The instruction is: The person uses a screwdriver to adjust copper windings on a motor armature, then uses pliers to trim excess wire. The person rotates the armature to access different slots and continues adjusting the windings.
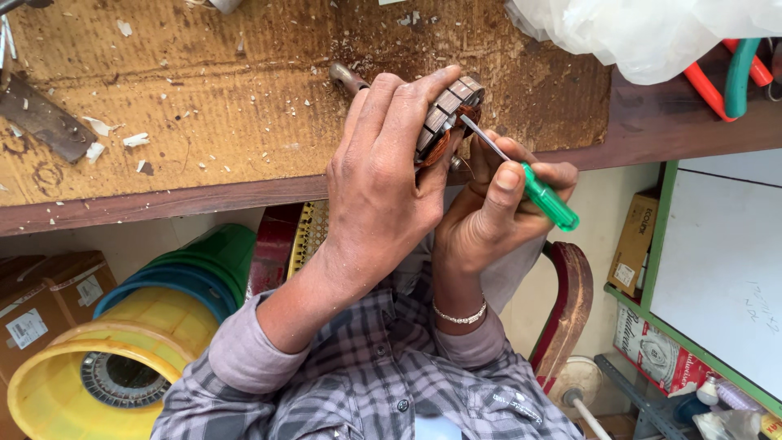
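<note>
At the far left of the frame I see a dark metal strip lying on the cardboard sheet that covers the wooden bench, with pale scraps scattered over it. Lower left, below the bench edge, sits a nest of plastic buckets — yellow outermost, blue and green behind. Moving to the centre, my left hand comes up from the plaid sleeve and its fingers are wrapped around a motor stator with copper windings, held just above the bench edge. Just right of it, my right hand pinches a green-handled screwdriver between thumb and fingers, its thin blade touching the stator's rim. At the upper right lies a white plastic bag, and beside it orange and green plier handles — partly hidden under the bag.
</note>
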